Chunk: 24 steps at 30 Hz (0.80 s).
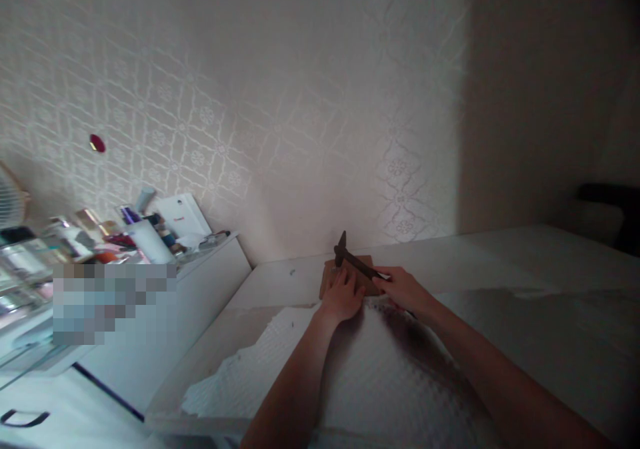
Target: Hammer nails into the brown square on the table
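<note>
My right hand (400, 286) grips the handle of a hammer (363, 263). Its dark head is raised over a brown block or piece of board (367, 262); which of the two I cannot tell. On the front left part of that brown piece rests my left hand (343, 298), fingers stretched forward and thumb apart. The fingertips lie just below the hammer head. A small pale spot shows at the fingertips, too small to make out. Beneath my forearms spreads a white textured cloth or paper sheet (270, 349).
A white cabinet (200, 302) stands at the left, its top crowded with bottles, tubes and a white box (184, 217). Patterned wallpaper (320, 115) rises right behind the white surface (430, 255). Part of a fan (11, 199) shows at the left edge. A dark object (607, 195) is at the far right.
</note>
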Each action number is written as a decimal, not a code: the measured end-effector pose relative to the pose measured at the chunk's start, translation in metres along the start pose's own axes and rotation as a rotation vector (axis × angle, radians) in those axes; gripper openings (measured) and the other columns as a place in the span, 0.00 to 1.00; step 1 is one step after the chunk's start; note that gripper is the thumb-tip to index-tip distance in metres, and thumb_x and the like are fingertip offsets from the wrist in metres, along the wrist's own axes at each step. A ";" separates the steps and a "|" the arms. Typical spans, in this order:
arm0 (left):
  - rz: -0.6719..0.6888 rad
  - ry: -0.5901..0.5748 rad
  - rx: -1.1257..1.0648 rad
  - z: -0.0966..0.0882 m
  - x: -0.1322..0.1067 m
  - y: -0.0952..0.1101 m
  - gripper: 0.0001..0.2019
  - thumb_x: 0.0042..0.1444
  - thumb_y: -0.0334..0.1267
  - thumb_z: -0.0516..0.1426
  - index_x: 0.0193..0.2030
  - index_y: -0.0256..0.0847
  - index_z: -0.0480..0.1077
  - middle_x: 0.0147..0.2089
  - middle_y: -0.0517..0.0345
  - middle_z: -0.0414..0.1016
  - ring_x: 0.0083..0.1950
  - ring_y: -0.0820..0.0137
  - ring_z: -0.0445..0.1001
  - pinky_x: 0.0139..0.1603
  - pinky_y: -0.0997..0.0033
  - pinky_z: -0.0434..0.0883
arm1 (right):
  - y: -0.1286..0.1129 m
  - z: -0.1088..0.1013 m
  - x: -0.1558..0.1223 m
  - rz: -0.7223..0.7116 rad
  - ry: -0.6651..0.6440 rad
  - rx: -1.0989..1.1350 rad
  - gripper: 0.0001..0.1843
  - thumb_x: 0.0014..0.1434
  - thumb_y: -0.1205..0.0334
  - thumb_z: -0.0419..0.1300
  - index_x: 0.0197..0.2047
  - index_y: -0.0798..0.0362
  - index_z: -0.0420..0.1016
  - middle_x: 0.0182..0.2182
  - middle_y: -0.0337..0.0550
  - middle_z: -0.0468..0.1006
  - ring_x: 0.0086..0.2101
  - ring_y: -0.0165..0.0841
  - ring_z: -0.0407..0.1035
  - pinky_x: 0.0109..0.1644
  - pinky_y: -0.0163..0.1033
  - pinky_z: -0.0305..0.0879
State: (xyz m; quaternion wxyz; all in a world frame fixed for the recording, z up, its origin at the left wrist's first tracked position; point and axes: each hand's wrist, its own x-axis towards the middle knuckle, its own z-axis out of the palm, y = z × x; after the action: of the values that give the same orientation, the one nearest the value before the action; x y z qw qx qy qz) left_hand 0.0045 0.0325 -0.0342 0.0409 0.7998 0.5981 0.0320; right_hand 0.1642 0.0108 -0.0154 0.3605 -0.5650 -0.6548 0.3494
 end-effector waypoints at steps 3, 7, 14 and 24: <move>-0.004 0.001 -0.010 0.001 0.000 0.000 0.30 0.64 0.49 0.38 0.68 0.34 0.49 0.70 0.42 0.45 0.71 0.59 0.40 0.67 0.50 0.45 | 0.002 0.002 0.001 0.029 0.013 0.058 0.23 0.58 0.64 0.51 0.56 0.52 0.71 0.23 0.39 0.73 0.16 0.24 0.61 0.20 0.28 0.58; -0.014 -0.006 -0.022 0.000 0.000 0.001 0.30 0.64 0.48 0.39 0.68 0.32 0.48 0.71 0.40 0.43 0.71 0.59 0.40 0.67 0.50 0.45 | 0.005 0.005 0.003 0.052 -0.028 0.138 0.23 0.59 0.64 0.51 0.56 0.53 0.70 0.20 0.35 0.69 0.13 0.23 0.57 0.16 0.29 0.54; -0.013 -0.009 -0.019 0.000 0.000 0.001 0.30 0.64 0.49 0.38 0.68 0.35 0.49 0.70 0.42 0.45 0.71 0.60 0.40 0.67 0.50 0.45 | 0.004 0.004 0.003 0.051 -0.026 0.160 0.23 0.58 0.65 0.52 0.57 0.53 0.70 0.20 0.34 0.68 0.13 0.21 0.56 0.16 0.27 0.53; 0.002 0.032 -0.031 0.003 0.001 -0.001 0.28 0.64 0.48 0.40 0.67 0.36 0.51 0.70 0.43 0.47 0.71 0.58 0.42 0.67 0.48 0.45 | -0.001 0.004 -0.002 0.105 -0.055 0.269 0.22 0.60 0.65 0.50 0.57 0.55 0.69 0.18 0.32 0.66 0.12 0.21 0.55 0.14 0.28 0.52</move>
State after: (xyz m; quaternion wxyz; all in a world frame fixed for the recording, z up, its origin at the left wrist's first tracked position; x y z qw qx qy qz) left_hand 0.0040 0.0340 -0.0372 0.0437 0.7989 0.5974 0.0540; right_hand 0.1609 0.0090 -0.0167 0.3963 -0.5354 -0.5811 0.4677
